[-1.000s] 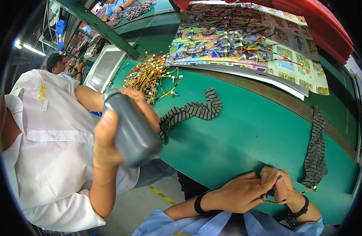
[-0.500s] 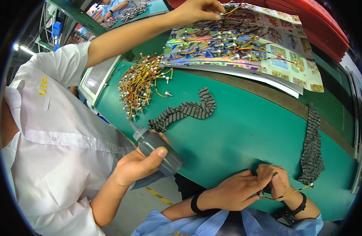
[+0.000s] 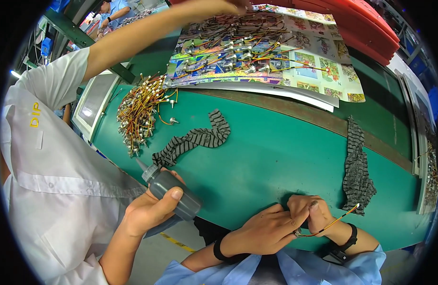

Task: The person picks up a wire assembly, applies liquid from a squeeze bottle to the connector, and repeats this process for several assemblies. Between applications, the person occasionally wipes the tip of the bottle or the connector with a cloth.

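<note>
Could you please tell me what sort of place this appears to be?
Most likely a factory workshop for small electrical parts: a heap of wired metal parts lies on the green worktop, more are spread on a printed sheet, and a co-worker holds a grey squeeze bottle.

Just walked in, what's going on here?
The person's left hand and right hand meet at the near edge of a green table, a wired part sticking out by their fingers; which hand grips it is hidden. A co-worker holds a dark bottle and reaches over a printed sheet strewn with similar parts.
</note>
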Demonstrator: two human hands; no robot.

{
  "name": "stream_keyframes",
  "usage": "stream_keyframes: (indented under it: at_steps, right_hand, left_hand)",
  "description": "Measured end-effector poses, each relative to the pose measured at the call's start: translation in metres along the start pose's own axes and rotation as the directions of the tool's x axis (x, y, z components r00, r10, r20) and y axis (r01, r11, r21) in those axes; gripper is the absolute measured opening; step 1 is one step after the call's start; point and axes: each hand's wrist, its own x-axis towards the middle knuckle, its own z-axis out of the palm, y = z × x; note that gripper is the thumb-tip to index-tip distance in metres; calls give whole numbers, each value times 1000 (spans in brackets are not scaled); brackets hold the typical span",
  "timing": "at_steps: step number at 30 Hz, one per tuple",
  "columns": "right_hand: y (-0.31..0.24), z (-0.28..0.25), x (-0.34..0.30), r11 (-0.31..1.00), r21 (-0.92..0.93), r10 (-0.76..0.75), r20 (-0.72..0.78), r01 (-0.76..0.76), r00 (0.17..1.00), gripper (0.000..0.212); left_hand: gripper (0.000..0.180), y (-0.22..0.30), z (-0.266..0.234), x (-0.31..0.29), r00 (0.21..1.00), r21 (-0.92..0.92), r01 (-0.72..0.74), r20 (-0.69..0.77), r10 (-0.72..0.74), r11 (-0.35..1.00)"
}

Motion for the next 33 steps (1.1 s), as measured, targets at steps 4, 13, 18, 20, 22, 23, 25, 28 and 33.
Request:
stream_keyframes:
  at_steps: [4, 13, 18, 20, 22, 23, 25, 28, 33]
  right_hand:
    - [0, -1, -1, 999, -45, 10, 20, -9, 1000, 49]
    - [2, 6, -4, 997, 30, 67, -3, -67, 998, 44]
    - [0, 3, -3, 996, 5, 84, -31, -84, 996, 47]
    - [2, 1, -3, 996, 43, 79, -33, -78, 996, 47]
    - [5, 1, -2, 993, 97, 68, -64, -62, 996, 49]
    - [5, 1, -2, 993, 100, 70, -60, -64, 996, 49]
    - [3, 0, -1, 991, 109, 79, -49, -73, 996, 51]
    - [4, -1, 0, 989, 127, 84, -45, -78, 995, 52]
    - [4, -1, 0, 985, 146, 98, -64, -88, 993, 53]
  left_hand:
    - [82, -2, 2, -2, 1000, -28, 25, 3, -25, 999]
    - [82, -5, -2, -2, 1000, -54, 22, -5, -23, 998]
    - [79, -4, -3, 1, 999, -78, 33, 15, -32, 996]
    - [77, -4, -1, 1, 999, -89, 38, 15, -37, 995]
    - [74, -4, 3, 0, 999, -20, -23, -42, 22, 1000]
    - [72, -4, 4, 0, 996, 13, -58, -66, 59, 998]
    - [71, -4, 3, 0, 996, 8, -53, -74, 53, 999]
    - [68, -2, 2, 1, 995, -5, -49, -83, 48, 999]
    - [66, 1, 0, 2, 998, 13, -32, -56, 33, 999]
